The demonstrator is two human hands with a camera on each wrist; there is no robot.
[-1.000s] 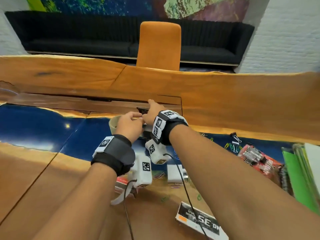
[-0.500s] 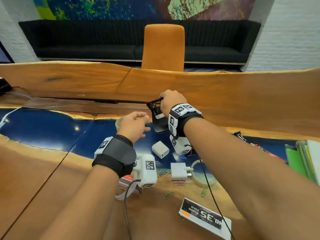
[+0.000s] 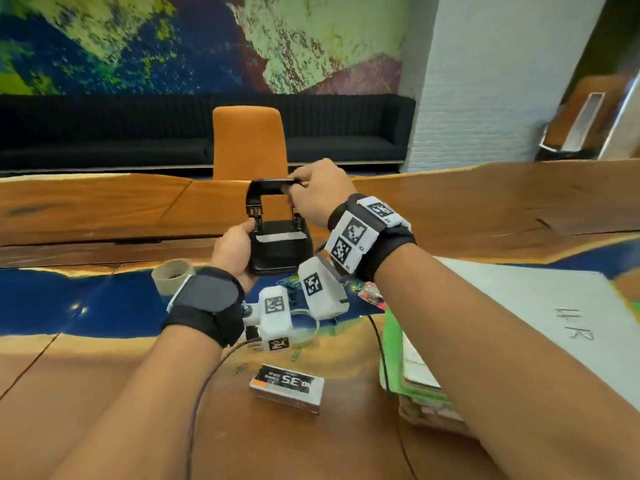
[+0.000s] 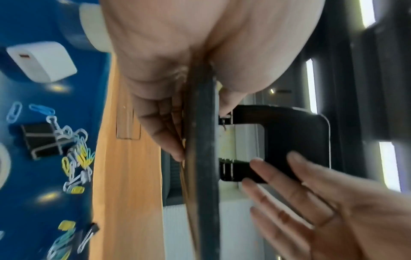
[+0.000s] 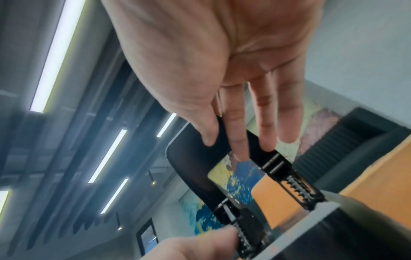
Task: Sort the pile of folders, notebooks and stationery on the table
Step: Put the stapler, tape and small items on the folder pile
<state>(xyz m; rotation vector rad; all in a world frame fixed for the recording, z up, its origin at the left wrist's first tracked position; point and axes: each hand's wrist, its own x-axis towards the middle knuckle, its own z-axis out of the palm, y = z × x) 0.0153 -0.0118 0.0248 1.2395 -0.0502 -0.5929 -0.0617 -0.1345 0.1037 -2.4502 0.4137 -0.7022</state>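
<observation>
Two hands hold one black hole punch [image 3: 277,237] up above the table [image 3: 450,209], in front of the orange chair [image 3: 248,140]. The left hand [image 3: 231,249] grips the punch's base from its nine o'clock side, fingers under it and thumb at the base of the left post. The right hand [image 3: 320,194] is at the punch's one o'clock, its thumb and fingers curled over the raised handle bar; the right wrist view shows the fingers [image 5: 237,137] lying straight along the bar's underside with the thumb pinching from the other side.

Below the punch, at its six o'clock, a staple box [image 3: 286,383] lies flat on the wood. At eight o'clock a tape roll [image 3: 170,276] stands on the blue strip of the table. At four o'clock sits a stack of folders [image 3: 519,327], a pale one on top and green edges beneath.

On the blue surface in the left wrist view lie a white charger [image 4: 42,61], a black binder clip [image 4: 40,139] and scattered coloured paper clips [image 4: 77,158].
</observation>
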